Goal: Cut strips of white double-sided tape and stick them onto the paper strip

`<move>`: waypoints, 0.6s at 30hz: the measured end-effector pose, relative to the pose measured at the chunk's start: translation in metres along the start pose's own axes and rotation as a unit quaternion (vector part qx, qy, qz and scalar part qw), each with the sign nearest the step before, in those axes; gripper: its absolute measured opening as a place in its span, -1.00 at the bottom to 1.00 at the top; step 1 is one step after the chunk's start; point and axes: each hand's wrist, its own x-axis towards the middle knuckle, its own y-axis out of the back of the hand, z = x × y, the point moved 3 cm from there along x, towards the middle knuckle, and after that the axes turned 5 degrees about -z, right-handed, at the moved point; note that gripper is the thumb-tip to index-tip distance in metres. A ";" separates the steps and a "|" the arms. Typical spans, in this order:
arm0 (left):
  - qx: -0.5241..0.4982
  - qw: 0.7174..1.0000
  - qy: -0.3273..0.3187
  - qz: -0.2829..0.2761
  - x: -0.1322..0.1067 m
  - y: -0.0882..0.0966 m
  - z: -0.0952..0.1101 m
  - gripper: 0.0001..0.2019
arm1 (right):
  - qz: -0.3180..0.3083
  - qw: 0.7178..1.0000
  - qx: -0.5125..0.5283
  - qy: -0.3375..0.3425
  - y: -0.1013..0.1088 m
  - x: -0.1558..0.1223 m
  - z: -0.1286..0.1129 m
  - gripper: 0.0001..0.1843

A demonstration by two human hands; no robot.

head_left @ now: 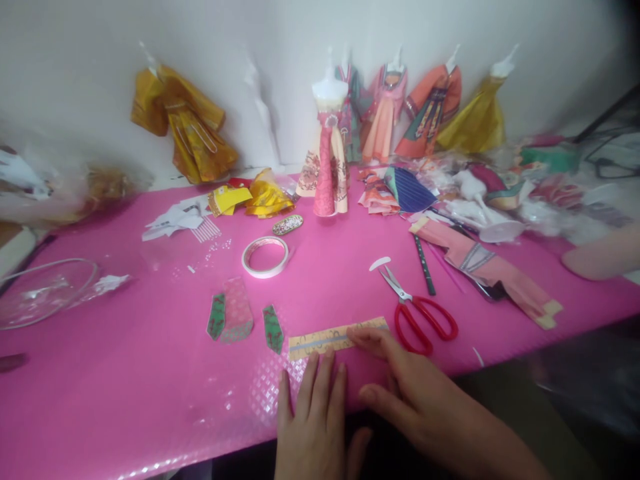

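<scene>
A narrow yellow patterned strip with a grey-blue line along its middle lies flat near the table's front edge. My left hand rests palm down, fingers stretched out, with fingertips at the strip's lower edge. My right hand lays its extended fingers on the right part of the strip, thumb apart. Just beyond that hand are red-handled scissors, blades slightly apart. Left of the strip lie two small green patterned pieces and a pale pink piece with a greenish lower edge.
A roll of white tape and an oval patterned case lie mid-table. Dressed doll forms stand along the wall. Pink garment, dark pencil and plastic-wrapped pieces are at right. A blurred rounded shape, possibly an arm, enters there.
</scene>
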 end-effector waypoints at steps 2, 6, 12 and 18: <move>0.000 1.000 -0.004 -0.002 -0.001 0.000 0.000 -0.45 | 0.015 1.000 -0.012 -0.009 0.004 0.000 0.003 -0.39; 0.004 1.000 0.001 -0.005 -0.001 0.000 0.000 -0.43 | 0.032 0.999 -0.018 -0.029 0.013 -0.003 0.009 -0.39; 0.012 1.000 -0.001 -0.002 0.001 0.001 0.001 -0.45 | 0.063 0.997 -0.032 -0.041 0.022 -0.005 0.014 -0.38; 0.030 0.999 -0.016 0.008 0.003 0.002 0.001 -0.44 | 0.081 0.995 -0.044 -0.039 0.026 -0.006 0.016 -0.38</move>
